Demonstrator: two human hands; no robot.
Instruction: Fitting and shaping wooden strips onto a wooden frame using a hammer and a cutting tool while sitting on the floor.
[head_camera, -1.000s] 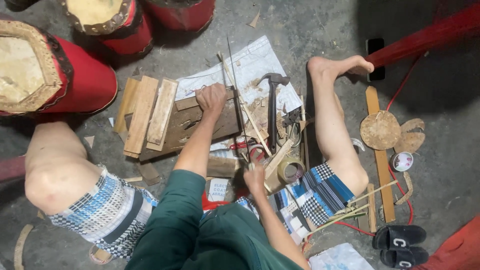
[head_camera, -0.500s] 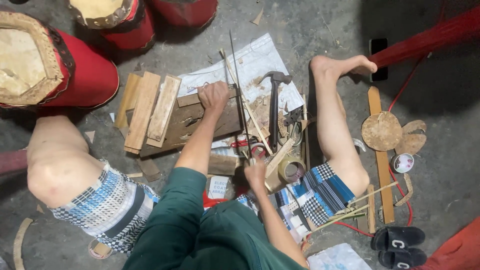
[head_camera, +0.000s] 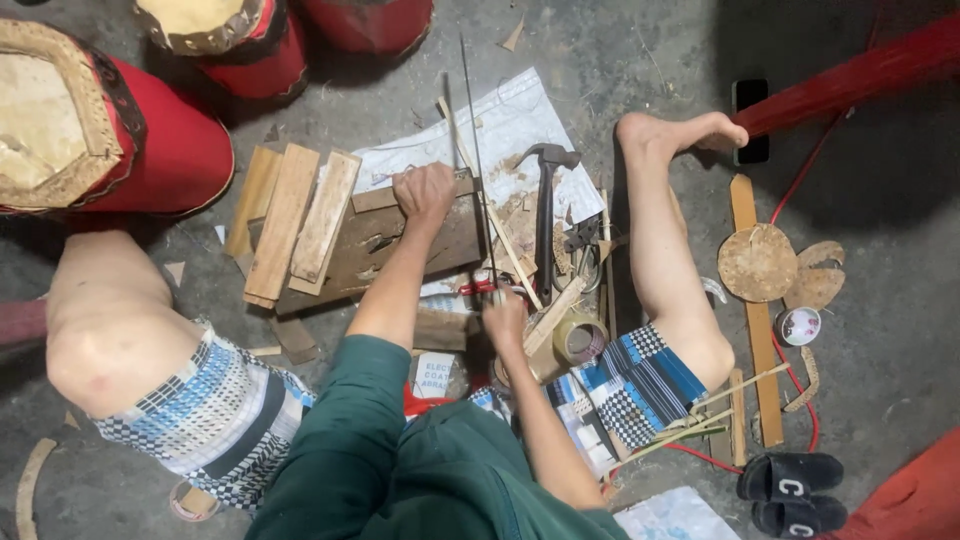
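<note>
Head view: a dark, worn wooden board (head_camera: 400, 245) on the floor is pinned by the left hand (head_camera: 424, 192), while a long, thin, likely whippy metal rod (head_camera: 478, 160) is clamped low in the right hand (head_camera: 505, 318), best gripped there.

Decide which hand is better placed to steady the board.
Left, probably: the left hand grips the top edge of the board, while the right hand is closed on the rod nearer the body.
</note>
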